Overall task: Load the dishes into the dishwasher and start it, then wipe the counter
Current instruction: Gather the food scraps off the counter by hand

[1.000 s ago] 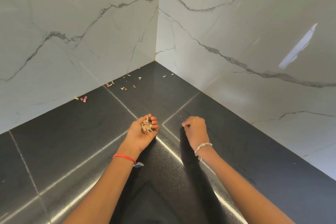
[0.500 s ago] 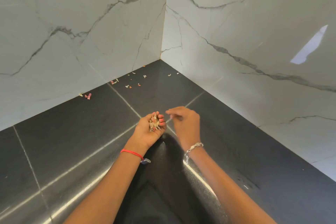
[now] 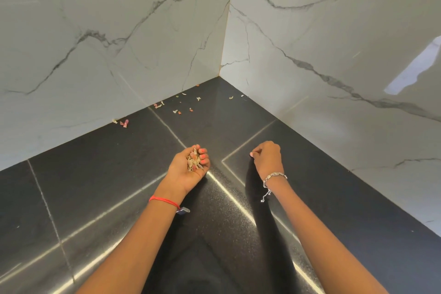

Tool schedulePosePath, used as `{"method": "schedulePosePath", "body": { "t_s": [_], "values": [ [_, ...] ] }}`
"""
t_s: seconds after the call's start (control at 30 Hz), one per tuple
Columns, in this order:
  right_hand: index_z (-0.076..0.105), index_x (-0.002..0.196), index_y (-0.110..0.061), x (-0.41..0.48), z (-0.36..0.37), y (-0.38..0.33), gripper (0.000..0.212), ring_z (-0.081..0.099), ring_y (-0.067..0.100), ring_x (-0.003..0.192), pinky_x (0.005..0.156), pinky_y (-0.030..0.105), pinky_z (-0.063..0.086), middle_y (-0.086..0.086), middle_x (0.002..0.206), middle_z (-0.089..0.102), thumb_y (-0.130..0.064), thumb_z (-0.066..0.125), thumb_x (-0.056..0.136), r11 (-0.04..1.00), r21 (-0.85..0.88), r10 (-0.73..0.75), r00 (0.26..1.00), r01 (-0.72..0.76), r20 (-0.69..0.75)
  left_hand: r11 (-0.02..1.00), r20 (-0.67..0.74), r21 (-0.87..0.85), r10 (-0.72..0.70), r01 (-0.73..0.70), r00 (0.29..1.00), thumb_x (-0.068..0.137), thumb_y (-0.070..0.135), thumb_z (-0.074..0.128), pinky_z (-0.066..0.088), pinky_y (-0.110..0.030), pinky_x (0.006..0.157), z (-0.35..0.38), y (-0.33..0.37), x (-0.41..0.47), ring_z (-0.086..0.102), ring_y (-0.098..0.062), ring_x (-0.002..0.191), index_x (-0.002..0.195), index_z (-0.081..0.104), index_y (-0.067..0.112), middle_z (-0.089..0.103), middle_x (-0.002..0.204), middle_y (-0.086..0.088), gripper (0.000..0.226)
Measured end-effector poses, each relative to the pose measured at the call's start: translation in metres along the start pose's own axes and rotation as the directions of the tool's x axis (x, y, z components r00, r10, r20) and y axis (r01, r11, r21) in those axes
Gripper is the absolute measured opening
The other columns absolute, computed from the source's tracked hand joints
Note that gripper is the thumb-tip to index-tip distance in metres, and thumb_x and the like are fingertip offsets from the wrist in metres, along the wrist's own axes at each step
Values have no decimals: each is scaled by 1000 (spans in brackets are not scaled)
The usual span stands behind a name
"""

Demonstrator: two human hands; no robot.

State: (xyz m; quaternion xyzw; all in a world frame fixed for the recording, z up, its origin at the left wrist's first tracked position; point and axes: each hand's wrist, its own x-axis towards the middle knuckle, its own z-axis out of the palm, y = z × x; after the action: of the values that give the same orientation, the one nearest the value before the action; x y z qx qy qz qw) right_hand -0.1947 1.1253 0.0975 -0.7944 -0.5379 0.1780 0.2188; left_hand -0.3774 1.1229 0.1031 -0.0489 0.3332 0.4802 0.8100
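Left hand (image 3: 188, 169) cupped round scraps (image 3: 193, 161) over counter (image 3: 95, 186), right hand (image 3: 267, 160) apart, fingertips pinched (contents unresolved); risk: palm tilts, spilling scraps; corner bits (image 3: 179, 111) missed.

A glossy white, grey-veined marble wall panel (image 3: 95, 31) meets a matching right-hand wall panel (image 3: 334, 19) at a corner; a bright light reflection (image 3: 415, 67) gleams on the latter.

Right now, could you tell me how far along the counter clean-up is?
Gathered already: a pile of scraps in the cupped left hand. In hand: the right hand pinches at the dark counter; whether it holds anything is unclear. Left: scattered scraps by the marble wall. No dishwasher shows.
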Motion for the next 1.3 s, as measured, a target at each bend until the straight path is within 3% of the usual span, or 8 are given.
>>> {"method": "schedulePosePath", "body": {
  "t_s": [0.27, 0.37, 0.47, 0.63, 0.8, 0.9, 1.0, 1.3],
  "values": [
    [55, 105, 0, -12, 12, -35, 18, 51, 31, 110, 91, 34, 42, 20, 115, 56, 2, 45, 90, 805, -561, -86, 973, 193, 212, 999, 4, -26, 25, -25, 1000, 98, 12, 32, 37, -16, 42, -11, 18, 1, 38, -11, 50, 71, 46, 10, 47, 57, -4, 31],
    [45, 69, -5, -4, 7, -54, 24, 58, 25, 75, 66, 30, 45, 15, 84, 58, -4, 44, 93, 998, -54, 3, 934, 17, 358, 999, 9, -28, 36, -36, 999, 98, 12, 33, 40, -18, 43, -16, 27, 2, 41, -11, 53, 73, 49, 9, 49, 60, -4, 30],
    [53, 63, -4, -9, 4, -80, 28, 49, 12, 50, 55, 20, 43, 5, 58, 52, -8, 55, 91, 867, 481, -138, 862, -133, 488, 999, -3, -10, 54, -54, 999, 98, 12, 34, 44, -17, 46, -14, 29, 7, 47, -12, 57, 73, 52, 7, 53, 62, -5, 32],
    [73, 73, -4, -16, 16, -113, 3, 52, 1, 47, 46, 9, 39, -5, 54, 60, -7, 74, 73, 865, 481, -325, 888, 140, 325, 995, 17, 60, 79, -80, 997, 98, 7, 32, 44, -24, 64, -3, 28, 22, 56, -17, 64, 85, 58, -1, 62, 72, -12, 30],
    [74, 83, -8, 30, 25, -104, 14, 61, 7, 64, 59, 14, 48, 4, 76, 70, 2, 69, 75, 779, 625, -265, 932, 55, 248, 999, 48, 12, 40, -40, 998, 97, 11, 33, 38, -18, 51, 5, 47, 42, 48, -12, 46, 75, 53, 5, 53, 59, -6, 31],
    [70, 104, -8, 91, 33, -86, 22, 62, 14, 91, 87, 19, 44, 8, 105, 68, -6, 59, 85, 915, 353, -202, 979, 196, -21, 998, 57, 2, 56, -56, 997, 97, 11, 32, 36, -15, 44, 4, 68, 56, 45, -12, 45, 71, 48, 8, 50, 57, -5, 31],
    [44, 135, -4, 145, 37, -64, 43, 38, 23, 133, 109, 29, 26, 10, 145, 40, -19, 49, 95, 968, 98, -234, 972, 231, 25, 996, 63, 28, 80, -82, 995, 97, 11, 32, 36, -15, 44, 3, 86, 67, 45, -12, 45, 72, 49, 8, 50, 57, -5, 30],
    [18, 147, -2, 179, 64, -45, 61, 6, 22, 145, 117, 34, 4, 11, 156, 11, -40, 29, 100, 929, -205, -289, 950, 308, 116, 990, 87, 10, 137, -138, 987, 97, 12, 34, 39, -15, 44, -6, 112, 73, 46, -11, 48, 73, 50, 8, 51, 61, -4, 29]
  ]
}}
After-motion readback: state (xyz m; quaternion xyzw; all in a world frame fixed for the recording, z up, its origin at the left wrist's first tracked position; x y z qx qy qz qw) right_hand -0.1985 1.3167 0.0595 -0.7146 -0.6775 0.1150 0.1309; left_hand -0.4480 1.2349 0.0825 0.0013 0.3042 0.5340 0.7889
